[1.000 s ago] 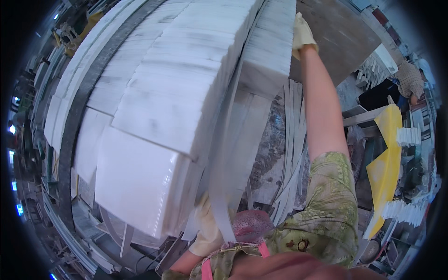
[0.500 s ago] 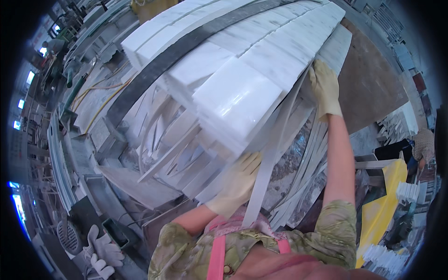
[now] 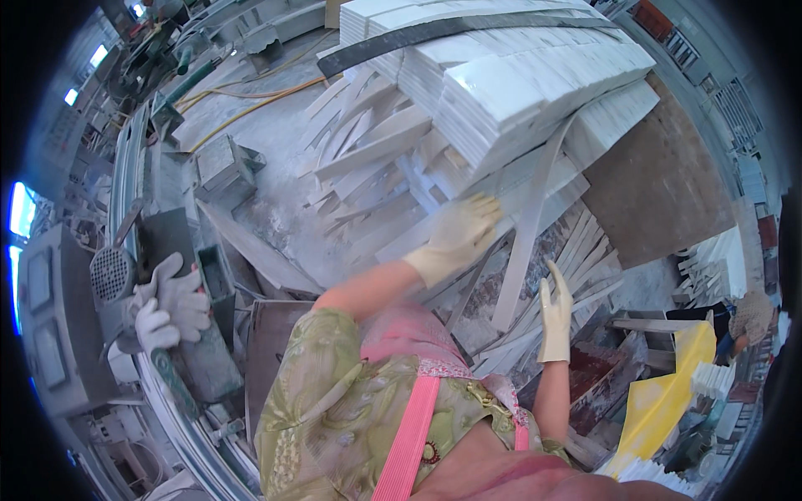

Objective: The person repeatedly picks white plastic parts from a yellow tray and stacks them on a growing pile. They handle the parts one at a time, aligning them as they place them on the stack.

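Observation:
A stack of white-grey marble slabs [image 3: 551, 79] stands ahead of me with a dark strap [image 3: 468, 27] across its top. My left hand [image 3: 464, 234], in a cream rubber glove, is beside the stack's lower near corner. Its fingers look stretched out, slightly blurred, and I see nothing held in them. My right hand [image 3: 555, 311], gloved alike, is raised to the right with fingers apart and nothing in it. Between the hands a long thin stone strip [image 3: 528, 230] slants down from the stack towards me. Several narrow strips [image 3: 576, 263] lie beyond my right hand.
Loose stone offcuts [image 3: 368, 159] jut out left of the stack. A brown board [image 3: 660, 175] lies on the right, with yellow sheeting [image 3: 668, 401] nearer me. Grey work gloves [image 3: 171, 305] rest on machinery at left. Another person's gloved hand [image 3: 752, 317] shows at far right.
My right hand has come away from the stack's right side and moved down towards me. The left hand has shifted up a little. My view has turned, so the stack appears farther up and right.

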### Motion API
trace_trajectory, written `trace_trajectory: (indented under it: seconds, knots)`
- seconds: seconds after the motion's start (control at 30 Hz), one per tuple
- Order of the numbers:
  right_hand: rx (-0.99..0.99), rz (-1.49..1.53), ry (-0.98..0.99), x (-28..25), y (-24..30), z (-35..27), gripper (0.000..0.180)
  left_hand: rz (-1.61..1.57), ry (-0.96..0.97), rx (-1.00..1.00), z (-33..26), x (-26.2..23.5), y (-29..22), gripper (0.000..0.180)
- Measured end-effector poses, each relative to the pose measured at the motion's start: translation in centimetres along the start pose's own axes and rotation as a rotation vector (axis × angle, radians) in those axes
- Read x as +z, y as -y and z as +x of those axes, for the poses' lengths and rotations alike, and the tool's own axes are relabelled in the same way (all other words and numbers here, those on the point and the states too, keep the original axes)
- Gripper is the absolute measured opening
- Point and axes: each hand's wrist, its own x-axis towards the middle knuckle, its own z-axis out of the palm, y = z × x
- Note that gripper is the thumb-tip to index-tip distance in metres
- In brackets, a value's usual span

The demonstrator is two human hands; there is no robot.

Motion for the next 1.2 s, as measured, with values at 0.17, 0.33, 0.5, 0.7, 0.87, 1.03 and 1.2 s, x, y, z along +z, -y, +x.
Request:
trace_trajectory:
  seconds: [0.17, 0.33, 0.5, 0.7, 0.87, 1.03, 1.2]
  knots:
    - [-0.118, 0.134, -0.125, 1.9, 1.8, -2.1, 0.046, -0.01, -0.083, 0.115, 0.3, -0.1, 0.1, 0.032]
    - [-0.282, 0.082, -0.236, 2.2, 7.1, 1.1, 0.045, -0.004, 0.011, 0.132, 1.7, -3.8, -2.9, 0.024]
    - [-0.394, -0.067, -0.232, 3.8, 10.2, 5.3, 0.045, 0.041, 0.022, 0.308, 5.9, -16.0, -6.1, 0.021]
    - [-0.215, 0.176, -0.259, 9.6, 9.0, 11.0, 0.043, 0.305, -0.168, -0.153, 16.7, -33.1, 2.7, 0.045]
    - [-0.047, 0.089, -0.265, 12.9, 7.1, 11.4, 0.044, 0.22, -0.085, -0.256, 21.2, -36.7, 13.5, 0.039]
    - [0.003, 0.09, -0.254, 13.3, 6.4, 10.1, 0.048, 0.436, 0.181, -0.227, 29.3, -32.3, 22.6, 0.056]
    - [-0.064, -0.059, -0.269, 13.3, 7.8, 9.9, 0.051, 0.649, 0.313, -0.365, 34.6, -27.7, 27.8, 0.08]
